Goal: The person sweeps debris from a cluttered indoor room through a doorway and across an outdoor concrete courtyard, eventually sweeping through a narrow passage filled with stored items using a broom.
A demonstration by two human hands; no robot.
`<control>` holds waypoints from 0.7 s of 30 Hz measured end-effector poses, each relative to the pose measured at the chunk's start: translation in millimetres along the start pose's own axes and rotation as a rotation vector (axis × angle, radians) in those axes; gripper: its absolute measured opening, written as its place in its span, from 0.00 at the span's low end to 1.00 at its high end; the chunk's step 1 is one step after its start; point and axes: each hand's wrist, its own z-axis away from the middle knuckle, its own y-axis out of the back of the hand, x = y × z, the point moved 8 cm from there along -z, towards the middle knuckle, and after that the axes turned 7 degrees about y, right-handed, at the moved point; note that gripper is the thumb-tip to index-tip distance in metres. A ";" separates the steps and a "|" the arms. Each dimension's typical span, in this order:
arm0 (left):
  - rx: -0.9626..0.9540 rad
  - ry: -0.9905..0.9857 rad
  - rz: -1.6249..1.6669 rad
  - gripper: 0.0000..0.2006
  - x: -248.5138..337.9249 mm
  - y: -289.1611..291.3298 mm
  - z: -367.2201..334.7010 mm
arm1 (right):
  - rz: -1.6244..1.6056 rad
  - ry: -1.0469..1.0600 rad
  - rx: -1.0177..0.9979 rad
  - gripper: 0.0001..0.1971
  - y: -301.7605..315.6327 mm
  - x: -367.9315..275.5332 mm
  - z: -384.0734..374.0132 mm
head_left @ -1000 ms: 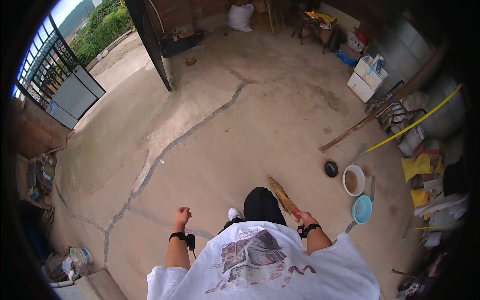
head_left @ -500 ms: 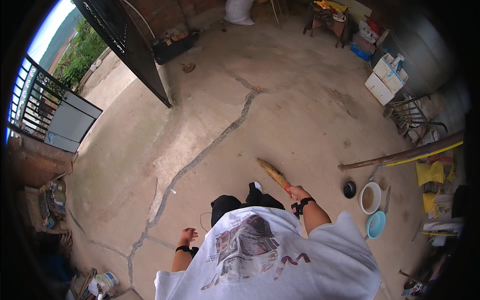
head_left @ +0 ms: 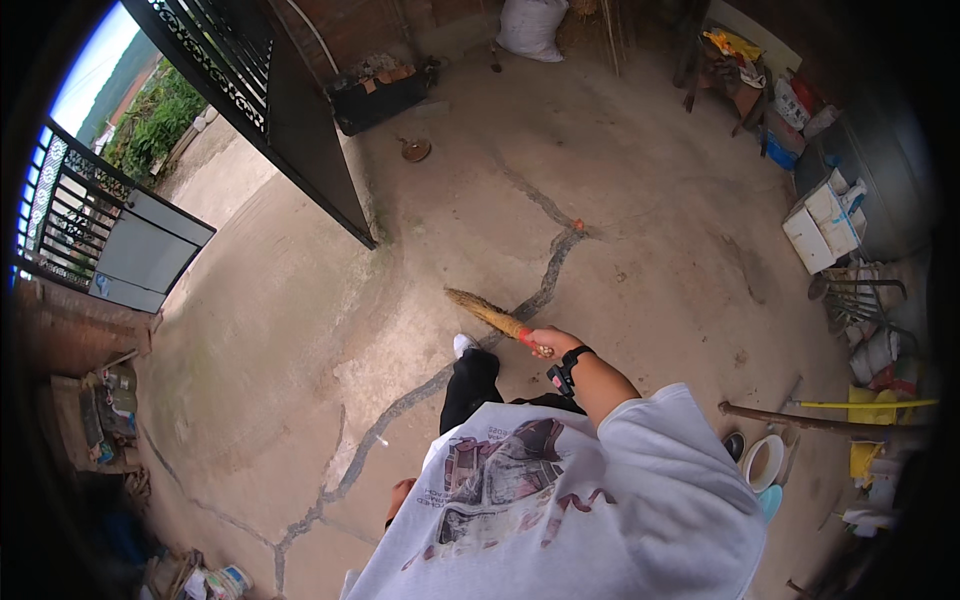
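Observation:
My right hand [head_left: 548, 342] is closed round the red-bound handle of a straw hand broom [head_left: 486, 310]. The broom's bristles point to the far left, above the concrete floor; whether they touch it I cannot tell. A black strap with a small device sits on my right wrist. My left hand [head_left: 402, 491] shows only as a sliver beside my white shirt, its fingers hidden. One white shoe [head_left: 463, 345] is stepping forward just below the broom.
A dark-patched crack [head_left: 400, 405] runs across the floor. An open black metal gate [head_left: 320, 150] stands at the far left. Basins [head_left: 764, 462] and a long wooden pole [head_left: 800, 415] are on the right. White boxes [head_left: 825, 225] stand farther back, and a white sack [head_left: 532, 28] is at the far wall.
My right hand has swung the broom forward and left, across the floor crack. My left hand has drawn back mostly behind my shirt. I have stepped forward, and the basins slip toward the lower right.

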 end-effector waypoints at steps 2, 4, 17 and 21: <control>0.011 -0.043 0.061 0.10 102.4 12.0 -14.2 | -0.140 -0.021 0.003 0.09 -27.2 -23.8 -54.1; -0.013 -0.154 0.074 0.09 159.0 33.8 -65.0 | -0.109 -0.066 -0.042 0.09 -58.8 -61.3 -76.7; 0.039 -0.270 -0.291 0.09 288.4 58.6 10.6 | -0.612 -0.111 -0.133 0.08 -138.8 -168.2 -279.6; 0.080 -0.097 -0.555 0.10 259.4 53.4 14.0 | -0.747 -0.094 -0.035 0.09 -61.5 -164.2 -309.8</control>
